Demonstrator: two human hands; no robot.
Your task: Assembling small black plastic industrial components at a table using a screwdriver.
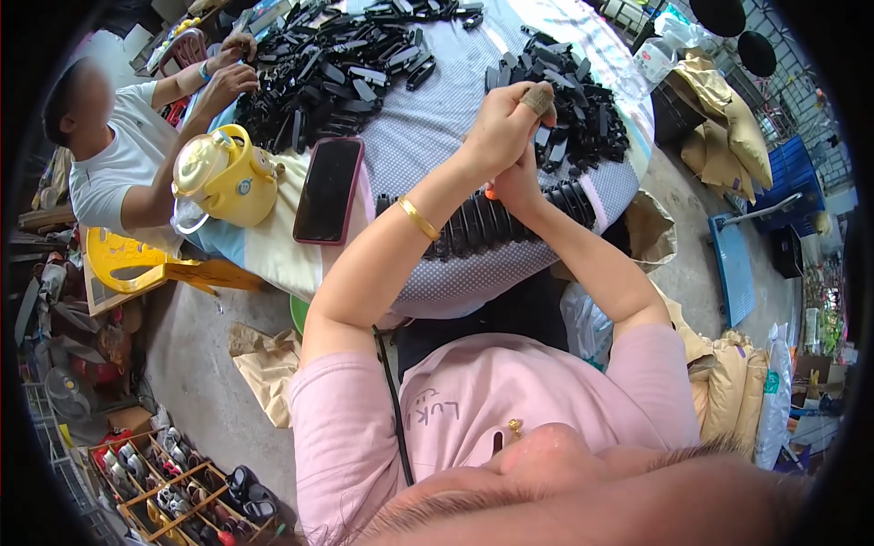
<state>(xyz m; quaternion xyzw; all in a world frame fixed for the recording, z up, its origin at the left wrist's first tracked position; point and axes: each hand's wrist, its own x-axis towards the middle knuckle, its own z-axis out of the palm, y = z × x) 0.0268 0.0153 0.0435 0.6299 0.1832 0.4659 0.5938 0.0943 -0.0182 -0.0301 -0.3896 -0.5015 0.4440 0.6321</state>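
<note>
Hands (499, 136) together, fingers (519, 95) curled, can't tell around what, glossy black oblongs (587, 118), dotted cloth (414, 127)

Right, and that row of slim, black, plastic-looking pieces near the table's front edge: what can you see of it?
The row of slim, black, plastic-looking pieces forms a gentle curve, packed side by side, lengths pointing roughly toward the person. Surfaces show some shine. It lies on the pale dotted cloth, between the dark phone with a pink rim and a pale pink strip. The person's left forearm and right forearm partly hide it; whether they touch it is unclear.
</note>
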